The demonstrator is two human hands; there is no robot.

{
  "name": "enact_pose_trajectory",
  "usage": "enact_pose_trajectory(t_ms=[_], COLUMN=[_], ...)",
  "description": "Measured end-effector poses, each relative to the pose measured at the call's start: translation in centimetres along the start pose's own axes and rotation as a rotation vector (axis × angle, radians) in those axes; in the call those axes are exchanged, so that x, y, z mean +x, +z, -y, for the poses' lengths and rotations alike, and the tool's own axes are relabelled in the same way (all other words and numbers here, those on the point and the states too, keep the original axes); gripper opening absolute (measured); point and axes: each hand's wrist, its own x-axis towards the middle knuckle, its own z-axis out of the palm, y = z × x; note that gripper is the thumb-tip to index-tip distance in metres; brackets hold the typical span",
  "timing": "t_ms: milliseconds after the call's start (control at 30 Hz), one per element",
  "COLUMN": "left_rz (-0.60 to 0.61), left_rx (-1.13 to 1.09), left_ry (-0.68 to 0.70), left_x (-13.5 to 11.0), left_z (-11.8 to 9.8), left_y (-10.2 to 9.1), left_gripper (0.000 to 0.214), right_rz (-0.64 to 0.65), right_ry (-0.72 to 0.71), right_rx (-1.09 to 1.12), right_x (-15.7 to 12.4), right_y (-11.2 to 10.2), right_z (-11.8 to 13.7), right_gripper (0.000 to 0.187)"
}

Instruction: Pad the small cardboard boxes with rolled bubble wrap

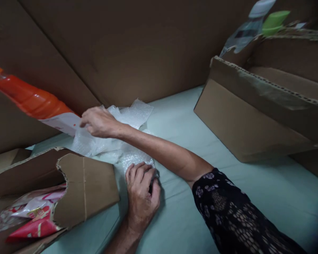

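Sheets of crumpled bubble wrap (136, 113) lie on the pale green cloth in front of me. My right hand (99, 121) reaches across to the left, its fingers curled in a pinch on the wrap's left end. Right beside those fingers leans a bottle (39, 102) of orange-red liquid with a white label and an orange cap. Closer to me, my left hand (141, 194) is closed over the near end of the wrap. A small dark patch shows between its thumb and fingers; I cannot make out what it is.
At left front, an open cardboard box (95, 183) holds a red and pink packet (37, 224). Another open carton (249, 116) stands at right, with a clear bottle (247, 30) and a green cap (275, 23) behind its rim. A large brown cardboard panel (148, 49) forms the back.
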Motion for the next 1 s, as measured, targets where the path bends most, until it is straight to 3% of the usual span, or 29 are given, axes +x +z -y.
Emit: enact_pose_trajectory(t_ms=[100,233,300,367,433,500,767,900,1000], left_rz=[0.001,-0.001,-0.001,-0.001,0.003,0.002,0.001,-0.009,-0.011], left_rx=[0.002,0.001,-0.003,-0.008,-0.014,-0.014,-0.011,-0.006,-0.001], left_ry=[0.008,0.010,0.006,0.001,-0.001,-0.004,-0.004,-0.012,0.001], left_x=[0.0,0.0,0.0,-0.1,-0.1,-0.1,0.0,0.1,0.1], left_z=[0.0,0.1,0.1,0.1,0.0,0.0,0.0,0.0,0.1], left_y=[0.0,0.0,0.0,0.0,0.0,0.0,0.1,0.1,0.2], left_gripper=[0.027,0.026,0.026,0.027,0.027,0.028,0.026,0.027,0.026], right_rz=[0.229,0.282,0.185,-0.020,-0.254,-0.408,-0.691,-0.674,-0.626], right_ry=[-0.052,-0.040,0.024,0.058,0.027,-0.019,-0.156,-0.119,-0.088], right_rx=[-0.102,-0.096,-0.013,0.132,0.265,0.328,0.427,0.465,0.359], right_x=[-0.5,-0.8,-0.5,0.0,0.4,0.6,0.0,0.6,0.2], right_y=[2.7,4.7,4.3,3.1,1.5,0.0,-4.4,-5.2,-5.1], right_z=[-0.8,-1.0,-0.8,-0.5,-0.3,-0.2,0.5,0.3,-0.5], right_gripper=[0.031,0.024,0.021,0.018,0.018,0.019,0.027,0.024,0.019])
